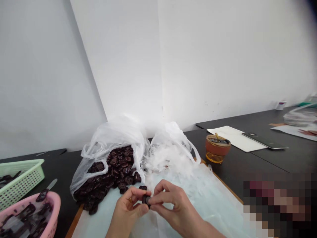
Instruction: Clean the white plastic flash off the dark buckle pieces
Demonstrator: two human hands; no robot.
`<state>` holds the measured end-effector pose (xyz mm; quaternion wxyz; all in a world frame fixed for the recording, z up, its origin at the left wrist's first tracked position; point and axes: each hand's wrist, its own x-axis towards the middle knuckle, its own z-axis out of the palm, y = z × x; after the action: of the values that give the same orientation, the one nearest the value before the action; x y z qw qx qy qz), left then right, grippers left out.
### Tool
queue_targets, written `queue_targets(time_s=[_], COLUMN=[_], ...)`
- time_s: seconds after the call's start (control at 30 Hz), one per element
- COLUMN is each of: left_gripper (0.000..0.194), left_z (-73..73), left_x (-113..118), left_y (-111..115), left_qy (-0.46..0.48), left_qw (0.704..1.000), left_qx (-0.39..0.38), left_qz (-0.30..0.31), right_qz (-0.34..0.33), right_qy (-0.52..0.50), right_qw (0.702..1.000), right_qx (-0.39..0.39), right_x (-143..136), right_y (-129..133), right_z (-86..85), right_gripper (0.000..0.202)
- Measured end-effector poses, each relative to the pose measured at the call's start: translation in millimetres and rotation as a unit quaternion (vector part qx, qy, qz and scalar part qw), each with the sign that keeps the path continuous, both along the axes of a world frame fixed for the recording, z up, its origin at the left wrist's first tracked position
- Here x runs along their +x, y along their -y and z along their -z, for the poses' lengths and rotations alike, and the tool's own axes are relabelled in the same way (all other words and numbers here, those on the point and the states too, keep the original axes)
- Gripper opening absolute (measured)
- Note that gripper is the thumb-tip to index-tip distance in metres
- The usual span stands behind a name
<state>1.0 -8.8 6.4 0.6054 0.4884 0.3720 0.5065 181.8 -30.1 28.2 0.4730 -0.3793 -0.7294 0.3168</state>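
Note:
Between my two hands, above the pale work sheet [99, 224], is a small dark brown, glossy piece [146, 199]. My left hand [127, 211] pinches it from the left with thumb and fingers. From the other side, the fingertips of my right hand [174, 205] close on it as well; fingers partly cover it, so its exact kind is unclear. Beyond my left hand, many similar dark pieces [116, 168] spill out of a white plastic bag [99, 140]. Beside that, a second white bag [173, 134] holds a heap of small whitish translucent bits [163, 157].
At the left stand a pink basket [57, 205] and a green basket [32, 178], both with dark pieces inside. To the right are a glass cup [218, 148] of amber liquid, white paper [232, 137] and a dark phone [264, 141]. A white wall [128, 66] rises behind.

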Motion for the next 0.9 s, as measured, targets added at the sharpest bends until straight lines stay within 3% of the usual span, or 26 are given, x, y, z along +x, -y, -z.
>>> queue_targets(time_s=[0.33, 0.6, 0.9], left_gripper=[0.028, 0.032, 0.028], left_z=[7.1, -4.1, -2.5], left_x=[-0.2, 6.5, 4.8], left_y=[-2.1, 4.9, 3.2], left_qy=[0.009, 0.007, -0.007], left_qw=[1.0, 1.0, 1.0], left_qx=[0.019, -0.003, 0.007], left_qz=[0.02, -0.012, -0.001], right_qz=[0.0, 0.006, 0.0], right_qy=[0.031, 0.039, 0.013], right_qw=[0.999, 0.998, 0.999], right_qx=[0.014, 0.041, 0.037], right_x=[0.3, -0.8, -1.7], right_y=[2.5, 1.6, 1.7], right_z=[-1.4, 0.2, 4.7], right_gripper=[0.016, 0.015, 0.014])
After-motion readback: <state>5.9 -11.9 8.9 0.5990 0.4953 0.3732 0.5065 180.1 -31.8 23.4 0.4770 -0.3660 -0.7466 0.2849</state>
